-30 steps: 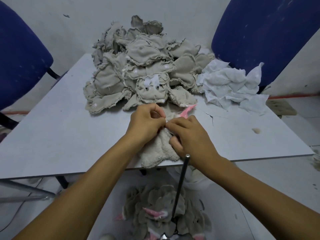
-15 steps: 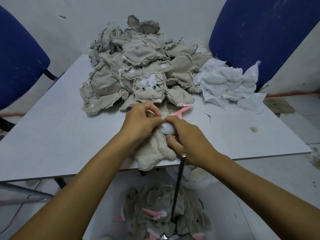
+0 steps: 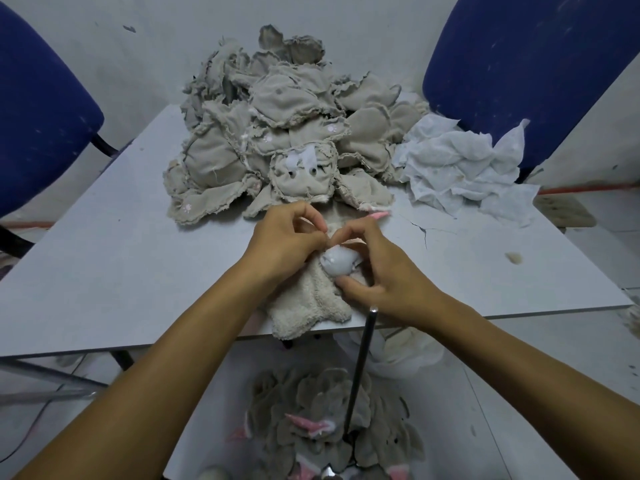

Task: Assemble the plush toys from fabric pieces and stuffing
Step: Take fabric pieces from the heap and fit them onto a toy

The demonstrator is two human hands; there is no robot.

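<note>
The plush toy (image 3: 311, 299), one fluffy cream piece, lies at the lower middle of the frame on the near edge of the counter (image 3: 104, 271), its bottom lobes hanging slightly over that edge. A pale grey-white pouch of stuffing (image 3: 337, 265) bulges from its upper part, between the two hands. One pink ear tip (image 3: 377, 215) pokes out above the fingers.

The left hand (image 3: 284, 237) has its grip closed in a pinch on the toy's fabric just left of the pouch, thumb and forefinger meeting. The right hand (image 3: 384, 268) pinches the fabric from the other side, forefinger arched over the top of the pouch and thumb pressed on the plush just below it. The two hands' fingertips nearly meet above the pouch.

In the upper middle of the frame sits one large heap of inside-out beige toy skins (image 3: 277, 133), too many and too overlapped to count; the frontmost shows two small dark eyes. To its right, touching the heap, lies one pile of crumpled white fabric (image 3: 460, 168). One small tuft of fluff (image 3: 514, 258) rests alone at the right of the counter.

Two blue chairs stand beyond the counter, one at upper left (image 3: 38, 109) and one at upper right (image 3: 526, 64). One thin dark rod (image 3: 360, 368) rises from a bin of grey plush toys (image 3: 329, 424) at the bottom middle, its top just under the right wrist.
</note>
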